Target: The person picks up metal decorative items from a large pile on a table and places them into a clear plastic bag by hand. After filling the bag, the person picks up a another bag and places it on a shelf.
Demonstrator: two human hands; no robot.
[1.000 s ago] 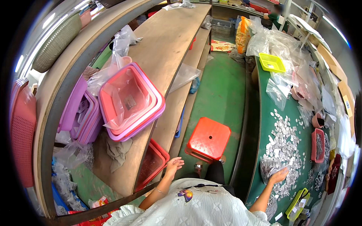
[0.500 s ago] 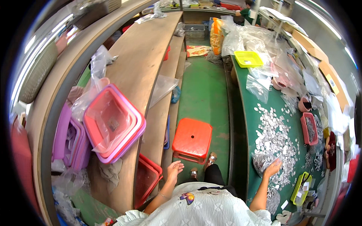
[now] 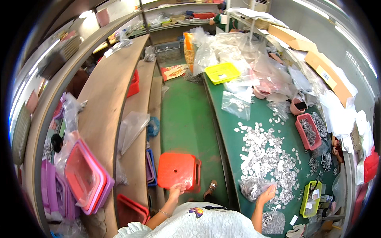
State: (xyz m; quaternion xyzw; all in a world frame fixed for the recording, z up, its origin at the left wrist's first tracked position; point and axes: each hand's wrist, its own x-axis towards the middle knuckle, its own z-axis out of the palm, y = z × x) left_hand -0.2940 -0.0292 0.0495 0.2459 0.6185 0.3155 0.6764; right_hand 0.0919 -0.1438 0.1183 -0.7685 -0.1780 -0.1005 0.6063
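Posture of the two hands at the green table (image 3: 233, 146). At right, we see the right hand (image 3: 267, 193) with its fingers closed on a clear bag (image 3: 251, 188), pinching the loose film at the bag's right end; the exact placing of the thumb is too small to tell. The bag, filled with small dark-silver pieces, lies over the near left part of the table, just beside a broad spread of pale discs (image 3: 258, 150). At left, the left hand (image 3: 177, 191) is loosely spread, its fingers slightly bent, and appears to hold nothing; it is at the near edge of the red stool (image 3: 174, 168), and we cannot tell whether it touches.

For a sound hold, we judge it best to gather the film into one firm fold, so that the pieces settle low and the bag's opening, wherever it lies, is kept pinched. Thin film may stretch under such a load; we would therefore let the table bear the weight, or bring the free left hand beneath before any lift. A low sweep across the discs could scatter them, so we should raise the bag clear of them first. We note also a second filled bag (image 3: 273, 222) just nearer, beside the right forearm, which a careless elbow might knock.
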